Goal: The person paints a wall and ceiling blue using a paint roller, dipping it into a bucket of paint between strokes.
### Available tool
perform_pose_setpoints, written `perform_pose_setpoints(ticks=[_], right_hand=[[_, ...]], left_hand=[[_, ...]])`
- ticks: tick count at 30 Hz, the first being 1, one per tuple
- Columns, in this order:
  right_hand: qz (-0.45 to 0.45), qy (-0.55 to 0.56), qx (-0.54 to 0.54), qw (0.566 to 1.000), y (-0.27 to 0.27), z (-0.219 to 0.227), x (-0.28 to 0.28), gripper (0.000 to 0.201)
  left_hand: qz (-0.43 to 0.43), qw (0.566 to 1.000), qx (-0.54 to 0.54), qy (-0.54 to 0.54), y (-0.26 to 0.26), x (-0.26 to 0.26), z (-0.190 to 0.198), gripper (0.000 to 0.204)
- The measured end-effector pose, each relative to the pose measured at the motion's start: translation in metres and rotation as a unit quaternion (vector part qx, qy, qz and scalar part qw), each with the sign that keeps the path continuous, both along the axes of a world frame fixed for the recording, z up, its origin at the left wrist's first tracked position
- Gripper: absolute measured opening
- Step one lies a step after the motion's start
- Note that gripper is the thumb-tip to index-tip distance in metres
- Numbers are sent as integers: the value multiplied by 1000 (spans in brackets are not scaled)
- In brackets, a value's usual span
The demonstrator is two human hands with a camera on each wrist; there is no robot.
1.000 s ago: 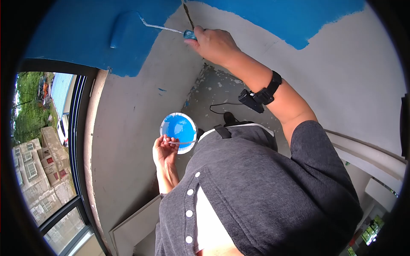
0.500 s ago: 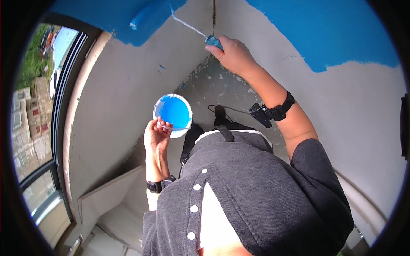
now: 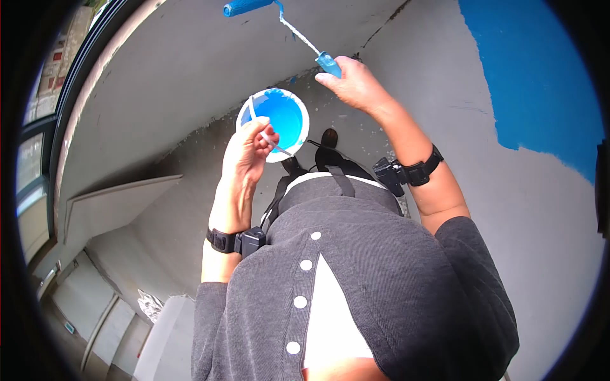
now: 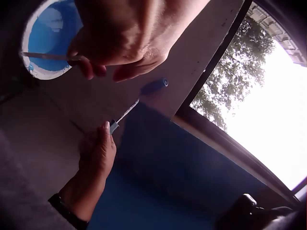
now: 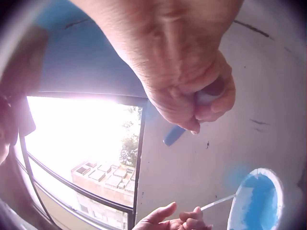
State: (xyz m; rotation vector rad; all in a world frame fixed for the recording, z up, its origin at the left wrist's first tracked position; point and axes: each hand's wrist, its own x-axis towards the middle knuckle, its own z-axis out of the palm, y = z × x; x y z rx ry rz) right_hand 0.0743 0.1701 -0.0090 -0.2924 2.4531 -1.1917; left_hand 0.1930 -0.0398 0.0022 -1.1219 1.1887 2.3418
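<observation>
The right hand (image 3: 357,84) grips one paint roller (image 3: 300,37); the fingers and thumb are curled round its blue grip (image 3: 328,64). The hand conceals the rear of the grip. The left hand (image 3: 250,150) holds one bucket (image 3: 306,120) by its handle (image 3: 253,108), fingers curled round the strip; the section inside the fist is hidden.

The roller cover (image 3: 249,7) is raised to the upper left of the right hand and is cut off by the upper edge of the head view. In the right wrist view, the hand hides most of the roller, and only the end of the cover shows. The left wrist view shows the cover near the window (image 4: 230,72).

The bucket hangs below the roller, its mouth turned up, with blue paint (image 3: 287,117) inside. Its far wall is cut off in the left wrist view. The paint depth cannot be read.

Two wrist cameras are fitted, one per arm. Four white buttons (image 3: 300,302) are visible on the grey shirt (image 3: 394,267). Beyond, a blue painted area (image 3: 534,82) covers part of the wall on the right. Glare washes out most of the window in both wrist views.
</observation>
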Motion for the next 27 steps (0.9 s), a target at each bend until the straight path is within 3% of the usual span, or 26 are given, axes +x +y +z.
perform_pose_setpoints(ticks=[4, 7, 9, 13, 17, 22, 25, 27], right_hand=[[26, 13, 30, 999, -54, -11, 14, 39], [50, 18, 36, 998, -98, -17, 31, 39], [58, 16, 78, 995, -120, -16, 39, 41], [60, 29, 67, 996, -132, -21, 54, 38], [76, 34, 85, 993, -140, -24, 74, 38], [96, 17, 163, 982, -137, -18, 78, 36], [131, 6, 187, 974, -137, -20, 77, 36], [151, -1, 175, 973, -134, -16, 77, 35]], left_hand=[[-54, 996, -43, 47, 14, 14, 0, 29], [-57, 996, -39, 49, 13, 29, 1, 63], [-57, 996, -33, 66, 12, 39, 2, 73], [-57, 988, 31, 137, 20, 40, 14, 54], [-32, 990, 9, 134, 22, 53, 2, 50], [40, 994, -33, 93, 43, 47, -4, 46], [33, 994, -66, 78, 46, 45, -1, 50], [88, 996, -15, -8, 39, 41, 7, 60]])
